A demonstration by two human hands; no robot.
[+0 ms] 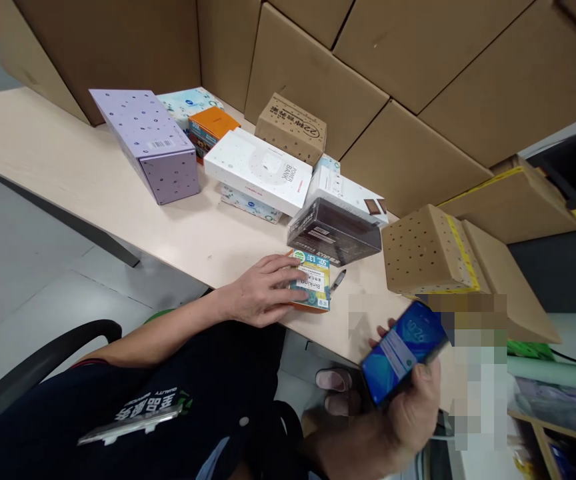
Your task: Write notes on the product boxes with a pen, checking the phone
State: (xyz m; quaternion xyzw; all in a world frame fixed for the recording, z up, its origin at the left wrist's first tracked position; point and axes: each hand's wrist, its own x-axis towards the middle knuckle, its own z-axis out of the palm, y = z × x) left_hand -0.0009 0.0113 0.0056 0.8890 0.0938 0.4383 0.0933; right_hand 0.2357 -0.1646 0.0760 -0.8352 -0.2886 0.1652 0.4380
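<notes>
Small box (313, 283): pressing it flat near table (68, 160) edge with spread left hand (261, 293); clasping phone (402, 352) in right hand (413, 413), tilting screen up for reading.

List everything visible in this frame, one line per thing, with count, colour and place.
table: one, pale wood, under the boxes
cartons: several, brown, stacked behind table
lilac box: one, lilac, table's left
white box: one, white, mid-table atop a patterned box
orange box: one, orange, behind white box
dark box: one, dark brown, right of white box
dotted box: one, kraft with yellow tape, table's right end
small box: one, green and yellow, under left hand
phone: one, blue screen, in right hand
left hand: one, flat on small box
right hand: one, gripping phone
</notes>
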